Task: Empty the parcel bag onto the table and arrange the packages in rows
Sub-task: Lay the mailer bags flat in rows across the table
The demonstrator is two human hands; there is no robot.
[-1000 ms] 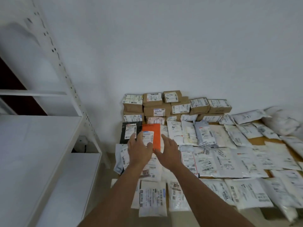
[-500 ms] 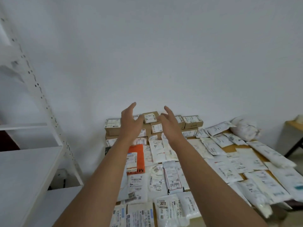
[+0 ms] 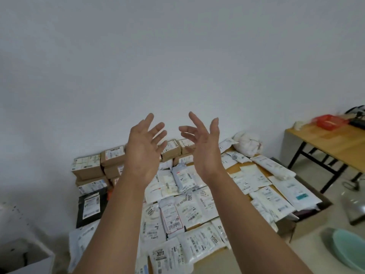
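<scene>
Hands raised, fingers spread, nothing held; packages laid out on desk below.

Head view: left hand (image 3: 145, 153) and right hand (image 3: 203, 148) are up in front of the wall, palms turned inward, fingers apart and straight. Flat white packages (image 3: 187, 211) lie in overlapping rows across the desk (image 3: 234, 167); cardboard boxes (image 3: 88, 168) are stacked at the far left against the wall; a black mailer (image 3: 90, 208) lies near left. A bulky white bag (image 3: 247, 143), possibly the parcel bag, sits at the far right corner. Judgement: layout nearly done; straighten the overlapping mailers, labels up, edges parallel. Second wooden table (image 3: 331, 141) far right; teal basin (image 3: 349, 252) on floor.
</scene>
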